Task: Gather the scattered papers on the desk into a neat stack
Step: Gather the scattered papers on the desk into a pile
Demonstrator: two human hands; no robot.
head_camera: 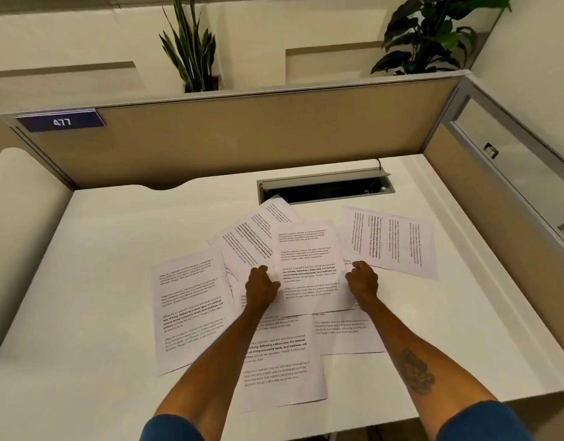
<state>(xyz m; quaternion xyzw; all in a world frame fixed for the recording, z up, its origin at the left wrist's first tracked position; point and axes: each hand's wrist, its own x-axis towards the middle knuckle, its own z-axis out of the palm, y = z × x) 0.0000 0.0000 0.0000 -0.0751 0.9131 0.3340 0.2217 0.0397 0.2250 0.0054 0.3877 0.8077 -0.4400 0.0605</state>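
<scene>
Several printed white sheets lie scattered and overlapping on the white desk (99, 249). Both hands hold one sheet, the center paper (309, 265), by its side edges: my left hand (261, 286) pinches its left edge, my right hand (363, 281) its right edge. It sits slightly raised above the others. Fanned papers (255, 237) lie behind it to the left. A single left sheet (191, 310) lies at the left, a rotated sheet (392, 241) at the right, and a near sheet (280, 361) lies between my forearms, partly covered by them.
An open cable hatch (325, 186) is set into the desk just behind the papers. Tan cubicle partitions (242, 141) close off the back and right sides. A blue number plate (61, 121) hangs at the back left. Plants stand beyond the partition.
</scene>
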